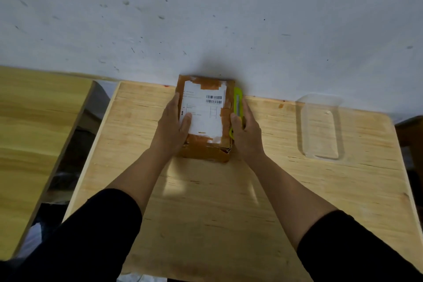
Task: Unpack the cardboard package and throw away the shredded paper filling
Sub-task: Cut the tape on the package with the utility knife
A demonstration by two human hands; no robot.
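Note:
A small cardboard package (206, 119), wrapped in brown tape with a white shipping label on top, lies at the far middle of the wooden table (206, 201), against the wall. My left hand (172, 126) grips its left side, thumb resting on the label. My right hand (246, 130) presses against the package's right side and holds a lime-green utility knife (238, 103) flat along that edge. The package is taped shut, so its contents are hidden.
A clear plastic tray (320, 126) lies on the table to the right of the package. A second wooden table (34, 133) stands to the left across a dark gap. The white wall (206, 18) runs right behind the package.

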